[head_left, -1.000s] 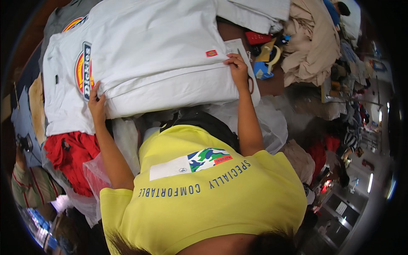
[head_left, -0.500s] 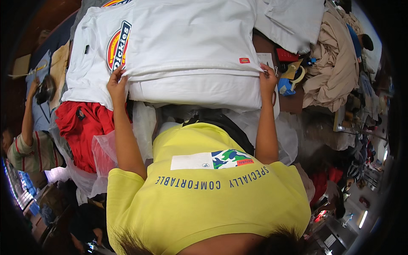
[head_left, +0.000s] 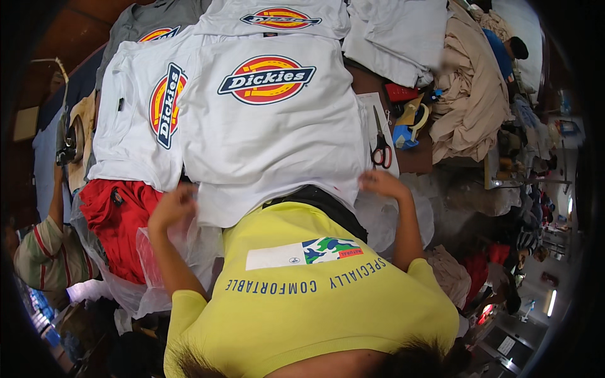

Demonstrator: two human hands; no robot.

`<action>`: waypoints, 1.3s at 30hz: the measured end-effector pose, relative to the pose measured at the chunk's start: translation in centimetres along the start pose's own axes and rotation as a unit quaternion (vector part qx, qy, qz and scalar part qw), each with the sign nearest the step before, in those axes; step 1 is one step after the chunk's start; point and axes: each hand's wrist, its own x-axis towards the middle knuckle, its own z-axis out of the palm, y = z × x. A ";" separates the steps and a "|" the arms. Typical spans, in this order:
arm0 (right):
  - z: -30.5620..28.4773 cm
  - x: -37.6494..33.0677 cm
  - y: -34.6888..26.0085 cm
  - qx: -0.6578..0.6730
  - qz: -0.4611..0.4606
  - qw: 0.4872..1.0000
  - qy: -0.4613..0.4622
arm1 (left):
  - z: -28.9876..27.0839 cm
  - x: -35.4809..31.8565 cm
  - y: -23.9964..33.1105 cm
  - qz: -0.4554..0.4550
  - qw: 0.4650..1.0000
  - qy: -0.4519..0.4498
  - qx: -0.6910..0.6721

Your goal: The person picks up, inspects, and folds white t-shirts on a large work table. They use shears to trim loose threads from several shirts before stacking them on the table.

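Note:
A white T-shirt (head_left: 277,135) with a round red, yellow and blue logo lies face up in front of me, its hem hanging toward my waist. Beside its lower left edge is my left hand (head_left: 173,206), blurred, with loose fingers and nothing visible in them. My right hand (head_left: 383,184) is at the lower right edge of the shirt, fingers stretched toward the cloth, not gripping it. Whether those fingertips touch the fabric I cannot tell. Another white T-shirt (head_left: 135,120) with the same logo lies turned sideways on the left.
Scissors (head_left: 381,148) lie on paper to the right, near a tape dispenser (head_left: 413,126). Beyond are folded white cloth (head_left: 397,44) and a beige fabric heap (head_left: 469,88). Red garments (head_left: 120,220) in clear plastic sit at left. A co-worker's striped sleeve (head_left: 47,252) shows at far left.
Both hands have let go of the white shirt's hem and come nearer my body. The shirt, turned up before, now lies spread with its front logo showing. The scissors have come into sight.

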 end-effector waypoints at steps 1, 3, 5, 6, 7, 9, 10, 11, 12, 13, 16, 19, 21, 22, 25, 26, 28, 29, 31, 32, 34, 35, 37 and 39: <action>-0.6 1.8 0.3 0.048 -0.066 0.993 0.089 | 0.0 2.2 -1.2 0.019 0.993 0.108 -0.053; -2.0 6.1 -1.1 0.047 -0.150 0.950 0.268 | -1.7 6.8 1.4 0.037 0.945 0.320 0.063; -3.3 11.0 -1.9 0.151 -0.103 0.915 0.361 | -2.1 12.0 1.6 0.003 0.897 0.441 0.024; -4.0 12.8 -1.2 0.142 -0.086 0.908 0.385 | -1.6 13.6 1.5 -0.004 0.896 0.441 0.052; -4.6 14.6 -0.6 0.134 -0.072 0.900 0.409 | -1.3 15.1 1.4 -0.010 0.892 0.444 0.081; -5.3 16.4 0.2 0.105 -0.067 0.895 0.428 | -1.7 16.9 1.7 -0.030 0.879 0.458 0.131; -5.4 17.2 0.2 0.085 -0.080 0.899 0.421 | -2.0 16.3 1.7 -0.020 0.885 0.456 0.091; -5.3 17.6 -0.2 0.063 -0.093 0.905 0.410 | -2.2 15.8 1.5 -0.013 0.897 0.433 0.081; -5.6 17.6 -0.4 0.081 -0.064 0.932 0.348 | -2.3 15.7 1.4 -0.006 0.909 0.410 0.071; -5.5 17.3 -1.0 0.099 -0.068 0.937 0.327 | -2.2 15.5 0.8 -0.002 0.920 0.387 0.061; -5.9 14.7 -3.3 0.230 -0.071 0.937 0.253 | -2.5 13.9 -0.3 0.034 0.894 0.421 -0.150; -7.5 9.0 -6.3 0.471 -0.178 0.852 0.145 | -4.9 8.3 3.3 0.113 0.852 0.307 -0.408; -10.3 5.3 -4.8 0.460 -0.295 0.829 0.119 | -7.6 4.0 5.9 0.169 0.800 0.330 -0.472; -10.9 2.8 -7.0 0.477 -0.331 0.803 0.132 | -9.3 1.1 7.1 0.203 0.775 0.351 -0.484; -14.2 -3.5 -13.1 0.469 -0.422 0.766 0.123 | -14.1 -5.2 8.9 0.356 0.748 0.339 -0.445; -14.5 -4.2 -15.5 0.451 -0.428 0.775 0.115 | -15.5 -6.1 9.3 0.364 0.754 0.360 -0.412; -14.7 -3.6 -20.2 0.415 -0.441 0.789 0.105 | -18.7 -5.3 9.2 0.330 0.801 0.379 -0.326; -15.3 -2.3 -22.0 0.397 -0.421 0.812 0.072 | -20.8 -4.4 9.1 0.314 0.820 0.384 -0.285; -15.6 2.6 -26.3 0.320 -0.374 0.865 0.097 | -25.8 -1.4 7.4 0.208 0.888 0.359 -0.197; -18.1 6.5 -26.5 0.252 -0.387 0.881 0.101 | -28.1 0.3 7.4 0.218 0.874 0.380 -0.214; -20.3 11.7 -31.2 0.290 -0.433 0.839 0.154 | -34.4 3.1 6.4 0.256 0.840 0.418 -0.231; -21.2 12.9 -34.3 0.293 -0.447 0.824 0.189 | -38.1 3.7 5.8 0.290 0.820 0.435 -0.233; -22.9 14.5 -40.1 0.295 -0.509 0.776 0.228 | -43.1 1.7 8.0 0.329 0.774 0.475 -0.259; -24.8 16.4 -43.9 0.302 -0.586 0.716 0.230 | -47.1 1.4 9.3 0.379 0.740 0.506 -0.227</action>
